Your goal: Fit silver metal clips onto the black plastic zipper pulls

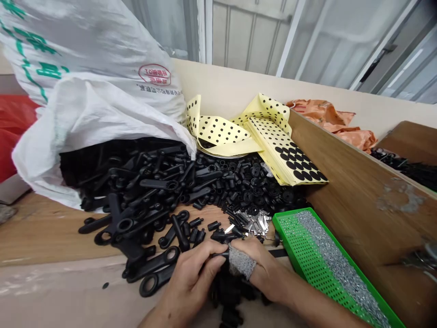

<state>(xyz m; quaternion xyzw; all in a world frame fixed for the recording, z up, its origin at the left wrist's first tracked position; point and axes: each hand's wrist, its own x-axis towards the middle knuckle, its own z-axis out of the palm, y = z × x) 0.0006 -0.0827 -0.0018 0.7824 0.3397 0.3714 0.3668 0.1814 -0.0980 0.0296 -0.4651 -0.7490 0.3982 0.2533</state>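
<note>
My left hand (194, 278) is closed, pinching a small black plastic part (223, 256) between thumb and fingers. Pressed up against it from the other side is my right hand (268, 269), also closed. A grey knitted wrap (241, 263) covers part of its fingers, and whatever they grip is hidden. Just beyond the hands lie thin silvery metal pieces (257, 223) and short black cylinders (214, 226). Black crank-like arms with ring ends (155, 266) lie to the left. Below my hands, more black parts (230, 296) are bunched together, partly blurred.
A white woven sack (102, 109) spills black arms onto the wooden table (44, 232). Yellow sheets of black round stickers (273, 141) lie at the back. On the right, a green perforated tray (300, 255) holds small metal pieces beside a wooden board (355, 191).
</note>
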